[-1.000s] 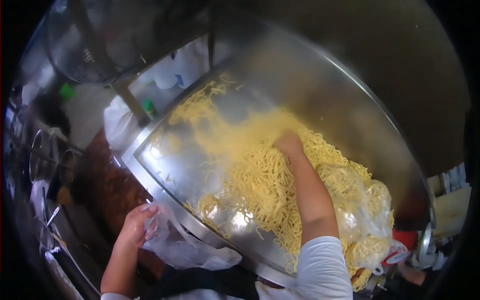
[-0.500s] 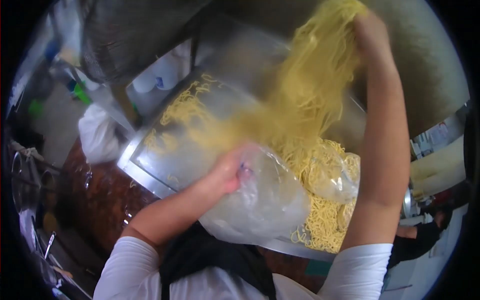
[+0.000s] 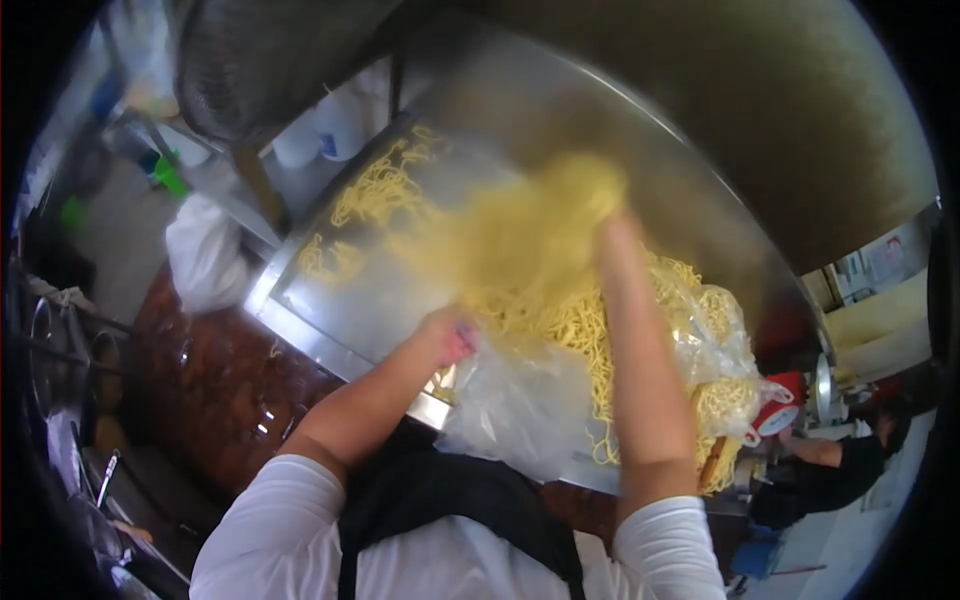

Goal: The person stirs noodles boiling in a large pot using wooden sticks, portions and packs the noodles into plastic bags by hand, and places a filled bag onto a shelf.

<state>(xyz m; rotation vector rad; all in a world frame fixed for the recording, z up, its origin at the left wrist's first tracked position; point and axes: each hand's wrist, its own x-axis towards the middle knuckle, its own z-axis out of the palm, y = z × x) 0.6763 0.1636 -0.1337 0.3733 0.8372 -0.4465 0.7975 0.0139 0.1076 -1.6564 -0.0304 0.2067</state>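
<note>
My right hand [image 3: 616, 232] is blurred by motion, with a mass of yellow noodles [image 3: 530, 215] bunched at its fingers and smeared over the metal table. Closed on the edge of a clear plastic bag [image 3: 525, 400] is my left hand [image 3: 448, 335], near the table's front edge. The bag hangs loosely toward my apron. More noodles [image 3: 580, 325] lie in a heap under my right forearm. Loose strands [image 3: 380, 190] are scattered on the far left of the metal tabletop [image 3: 370, 285].
Filled clear bags of noodles [image 3: 725, 405] sit at the table's right end. Beyond them, a person in dark clothing [image 3: 835, 465] is at work beside a red container [image 3: 785, 400]. A large dark fan-like drum [image 3: 270, 70] hangs at upper left, above a white bag [image 3: 203, 255].
My right hand has come down and left with the noodles, from high at the upper right to low over the table. My left hand keeps hold of the plastic bag.
</note>
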